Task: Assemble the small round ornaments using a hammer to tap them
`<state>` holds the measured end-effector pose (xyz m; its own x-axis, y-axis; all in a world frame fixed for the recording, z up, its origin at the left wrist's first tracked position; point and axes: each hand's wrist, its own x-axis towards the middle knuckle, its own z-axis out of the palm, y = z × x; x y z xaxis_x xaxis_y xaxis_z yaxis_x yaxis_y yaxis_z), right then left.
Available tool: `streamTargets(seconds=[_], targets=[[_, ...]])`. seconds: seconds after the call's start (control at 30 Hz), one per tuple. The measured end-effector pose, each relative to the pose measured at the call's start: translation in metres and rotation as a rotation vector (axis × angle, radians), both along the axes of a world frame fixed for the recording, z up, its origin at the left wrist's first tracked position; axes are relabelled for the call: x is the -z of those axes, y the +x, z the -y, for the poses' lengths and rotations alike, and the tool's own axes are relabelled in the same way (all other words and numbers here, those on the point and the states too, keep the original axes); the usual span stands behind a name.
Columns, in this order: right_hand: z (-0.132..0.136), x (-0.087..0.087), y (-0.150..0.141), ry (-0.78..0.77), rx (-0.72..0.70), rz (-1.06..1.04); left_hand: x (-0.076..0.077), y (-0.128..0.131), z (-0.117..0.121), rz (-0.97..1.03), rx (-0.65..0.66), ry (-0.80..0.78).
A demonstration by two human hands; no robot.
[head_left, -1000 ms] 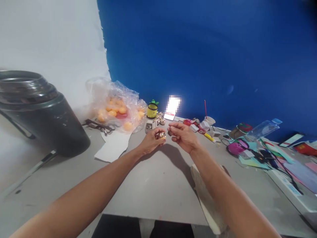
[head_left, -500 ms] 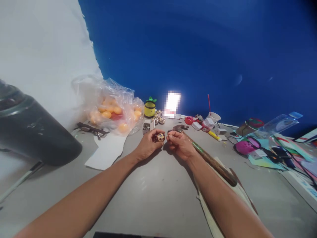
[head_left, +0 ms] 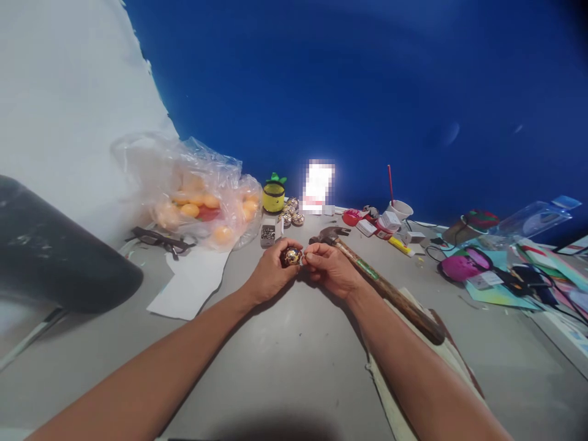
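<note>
My left hand (head_left: 269, 275) is closed round a small shiny ball (head_left: 292, 256), dark with gold and silver patches. Against the ball's right side, my right hand (head_left: 331, 268) makes a pinch; whatever sits between its fingertips is too small to make out. Beyond the left hand is a small open box (head_left: 268, 234) of tiny metal pieces. More shiny patterned balls (head_left: 297, 218) lie behind it. A claw hammer (head_left: 372, 275) with a worn wooden handle lies beside my right hand and forearm, its handle partly over a pale cloth (head_left: 413, 300).
A dark cylindrical container (head_left: 68, 257) leans in at the left. Glasses (head_left: 158, 239), a white sheet (head_left: 188, 285) and a plastic bag of orange fruit (head_left: 197, 196) lie near it. A yellow cup (head_left: 274, 199) stands at the back. Clutter and a white cup (head_left: 401, 210) are at right.
The right hand has moved left until its fingertips meet the ball. The ball stays in my left hand. The view has shifted, and the hammer has come into sight.
</note>
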<state>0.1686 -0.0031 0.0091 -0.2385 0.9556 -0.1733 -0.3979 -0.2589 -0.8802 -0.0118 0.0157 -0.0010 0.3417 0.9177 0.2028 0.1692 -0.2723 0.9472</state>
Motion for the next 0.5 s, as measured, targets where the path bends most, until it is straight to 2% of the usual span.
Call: streamTargets(seconds=[0.2, 0.5], targets=[[-0.0003, 0.0002, 0.0003, -0.004, -0.008, 0.022, 0.0012, 0.0008, 0.0008, 0.054, 0.005, -0.005], [-0.0004, -0.0003, 0.0006, -0.002, 0.016, 0.037, 0.0009, 0.0002, 0.001, -0.051, -0.058, 0.094]])
